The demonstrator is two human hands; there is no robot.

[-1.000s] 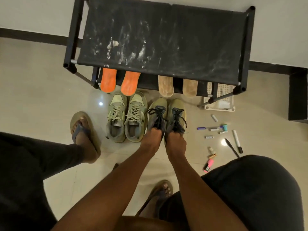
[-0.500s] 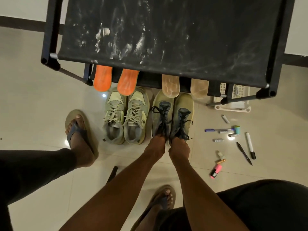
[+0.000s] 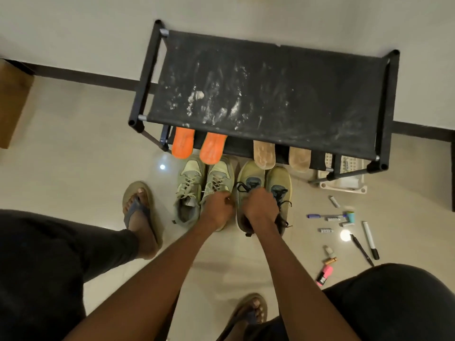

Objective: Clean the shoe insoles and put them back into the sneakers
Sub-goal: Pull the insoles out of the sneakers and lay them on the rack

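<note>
Since the earlier frame the left hand point(image 3: 218, 210) has shifted from the yellow-green mesh sneakers with black laces point(image 3: 263, 190) to the pale green lace-up sneakers point(image 3: 204, 185) at centre, fingers curled, grip unclear. The right hand point(image 3: 261, 208) stays over the black laces, its grip hidden. Ridged orange foam insoles point(image 3: 197, 146) and worn tan insoles point(image 3: 280, 155) lean under the dusty black fabric shoe rack point(image 3: 270, 94).

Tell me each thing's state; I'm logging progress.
Orange insoles: out, on rack.
Tan insoles: out, on rack.
Green sneakers: on floor, laced.
Yellow sneakers: on floor.
Left hand: curled on green sneaker.
Right hand: gripping yellow sneaker.
</note>
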